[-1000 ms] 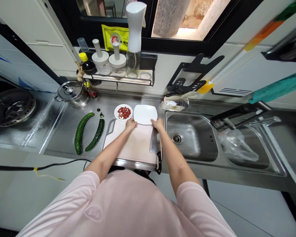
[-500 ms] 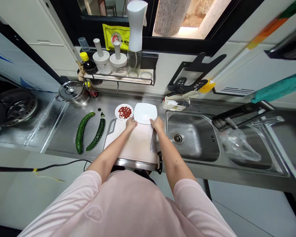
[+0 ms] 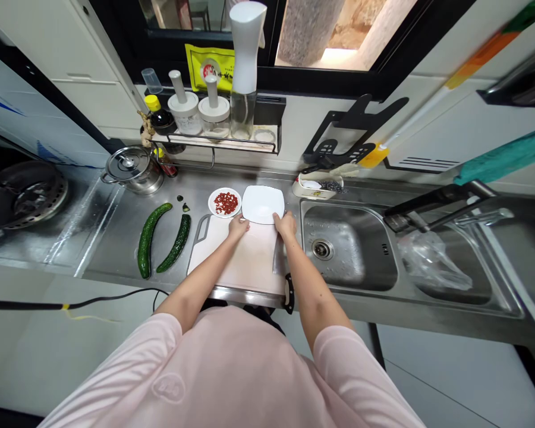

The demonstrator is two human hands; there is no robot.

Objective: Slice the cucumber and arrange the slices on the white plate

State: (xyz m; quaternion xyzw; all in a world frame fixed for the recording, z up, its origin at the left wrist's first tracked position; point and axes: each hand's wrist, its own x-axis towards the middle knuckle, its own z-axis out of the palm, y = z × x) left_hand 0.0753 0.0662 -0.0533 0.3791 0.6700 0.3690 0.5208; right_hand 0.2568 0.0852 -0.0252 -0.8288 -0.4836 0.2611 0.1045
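Observation:
A white square plate [image 3: 263, 203] lies just beyond the pale cutting board [image 3: 245, 255]. My left hand [image 3: 238, 226] is at its near left corner, fingers closed on the rim. At the near right corner my right hand [image 3: 285, 225] grips the same plate, thumb on top. Left of it is a round white dish holding chopped red pieces [image 3: 225, 203]. Two green cucumbers [image 3: 150, 238] [image 3: 176, 244] rest on the steel counter, with small cut ends [image 3: 185, 207] behind them. A knife with a black handle [image 3: 289, 293] lies along the board's right edge, partly hidden by my right arm.
A steel sink [image 3: 350, 246] is on the right, with a faucet [image 3: 441, 208] and plastic bag [image 3: 432, 261]. A lidded pot [image 3: 134, 170] and a wok [image 3: 22, 193] stand left. Above hangs a shelf [image 3: 232, 142] of jars and bottles; a utensil holder [image 3: 317, 186] sits behind the sink.
Both hands have shifted very slightly to the right along the plate's near edge. The plate shows no clear movement.

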